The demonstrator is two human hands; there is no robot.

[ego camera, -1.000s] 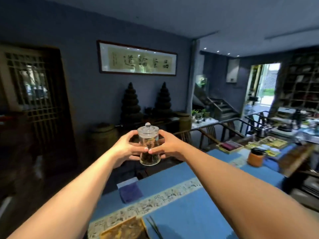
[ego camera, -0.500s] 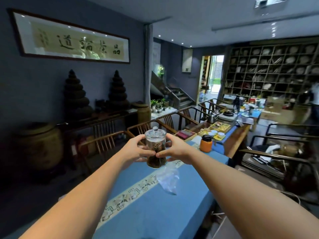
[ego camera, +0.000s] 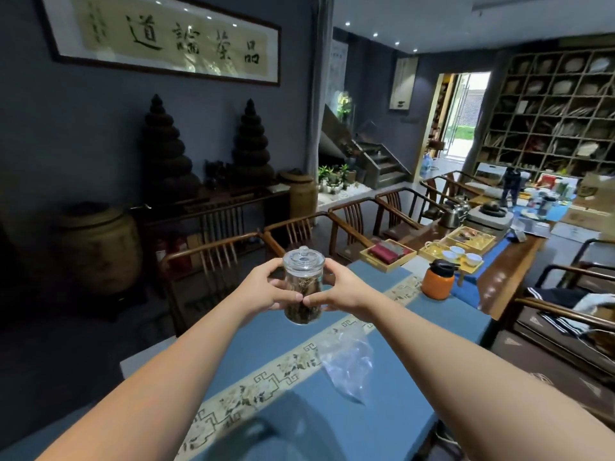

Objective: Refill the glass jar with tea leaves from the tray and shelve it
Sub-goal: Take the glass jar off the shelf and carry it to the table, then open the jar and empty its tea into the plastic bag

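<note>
A clear glass jar (ego camera: 303, 281) with a knobbed glass lid on top holds dark tea leaves in its lower part. I hold it upright at arm's length above the blue table (ego camera: 382, 331). My left hand (ego camera: 266, 289) wraps its left side and my right hand (ego camera: 336, 289) its right side, thumbs meeting in front. A tall wooden shelf wall (ego camera: 552, 111) of cubbyholes stands at the far right. The tea tray is out of view.
A crumpled clear plastic bag (ego camera: 346, 367) lies on the table's patterned runner. An orange flask (ego camera: 437, 281), white cups (ego camera: 464, 256) and wooden trays (ego camera: 387, 254) sit farther along. Wooden chairs (ego camera: 293, 234) line the left side; another chair (ego camera: 565, 314) stands at right.
My view has swung to the right along the table, bringing the shelf wall and far tea things into sight. The jar stays gripped between both hands in front of me.
</note>
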